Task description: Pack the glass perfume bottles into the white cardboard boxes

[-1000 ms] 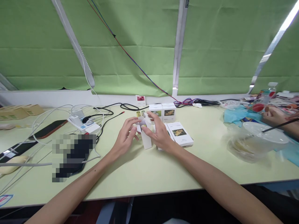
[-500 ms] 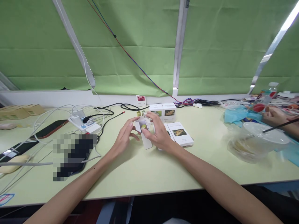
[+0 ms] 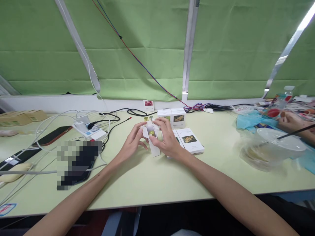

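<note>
A small white carton (image 3: 154,148) stands on the pale green table (image 3: 157,177), its top flaps open and a gold-capped bottle (image 3: 152,133) showing inside. My right hand (image 3: 167,139) wraps round the carton's right side, thumb on its front. My left hand (image 3: 133,142) pinches the left top flap with its fingertips. Two more gold-capped bottles (image 3: 147,119) stand just behind. Flat white boxes with a flower picture (image 3: 190,140) lie right of my right hand, and two upright ones (image 3: 172,117) stand behind.
A power strip (image 3: 88,130) with white and black cables, phones (image 3: 52,135) and a blurred dark item (image 3: 77,162) fill the left. At the right lie a clear plastic bowl with lid (image 3: 270,147), blue cloth and another person's hand (image 3: 291,121) holding a stick.
The carton's top flaps have been spread open and the bottle's gold cap now shows inside. My left fingers shifted up to the flap. The carton stays in place.
</note>
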The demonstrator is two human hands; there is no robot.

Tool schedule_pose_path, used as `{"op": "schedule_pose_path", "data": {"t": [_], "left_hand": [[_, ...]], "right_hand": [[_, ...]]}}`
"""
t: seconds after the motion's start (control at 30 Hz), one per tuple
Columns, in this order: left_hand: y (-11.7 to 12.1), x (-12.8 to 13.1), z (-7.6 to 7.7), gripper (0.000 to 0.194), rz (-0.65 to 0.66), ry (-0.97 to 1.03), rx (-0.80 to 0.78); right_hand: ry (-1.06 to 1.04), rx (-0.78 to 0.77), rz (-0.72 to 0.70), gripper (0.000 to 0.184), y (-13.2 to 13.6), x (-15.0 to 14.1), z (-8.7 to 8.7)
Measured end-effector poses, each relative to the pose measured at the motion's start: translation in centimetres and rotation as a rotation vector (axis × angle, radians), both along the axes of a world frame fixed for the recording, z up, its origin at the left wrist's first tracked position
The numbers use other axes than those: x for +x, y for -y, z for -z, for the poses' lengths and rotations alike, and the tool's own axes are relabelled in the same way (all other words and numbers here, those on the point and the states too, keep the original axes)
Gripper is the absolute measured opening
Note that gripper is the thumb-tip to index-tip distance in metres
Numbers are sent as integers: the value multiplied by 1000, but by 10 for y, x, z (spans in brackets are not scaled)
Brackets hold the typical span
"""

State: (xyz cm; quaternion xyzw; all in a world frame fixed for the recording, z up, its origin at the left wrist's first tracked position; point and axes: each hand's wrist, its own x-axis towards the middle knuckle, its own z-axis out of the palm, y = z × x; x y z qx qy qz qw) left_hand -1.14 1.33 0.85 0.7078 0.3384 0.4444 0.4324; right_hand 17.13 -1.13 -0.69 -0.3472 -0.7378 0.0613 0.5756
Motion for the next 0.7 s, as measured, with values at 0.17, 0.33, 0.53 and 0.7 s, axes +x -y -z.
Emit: {"op": "schedule_pose_path", "data": {"t": [0.17, 0.33, 0.53, 0.7], "left_hand": [[-3, -1, 2, 53, 12, 12, -37], [-7, -2, 6, 54, 23, 14, -63], [-7, -1, 8, 55, 25, 19, -83], [-2, 2, 4, 55, 22, -7, -69]], "right_hand": [[6, -18, 0, 44, -1, 0, 1], [2, -27, -7, 43, -1, 0, 1], [3, -23, -5, 43, -1, 0, 1], [2, -24, -7, 44, -1, 0, 1]]}}
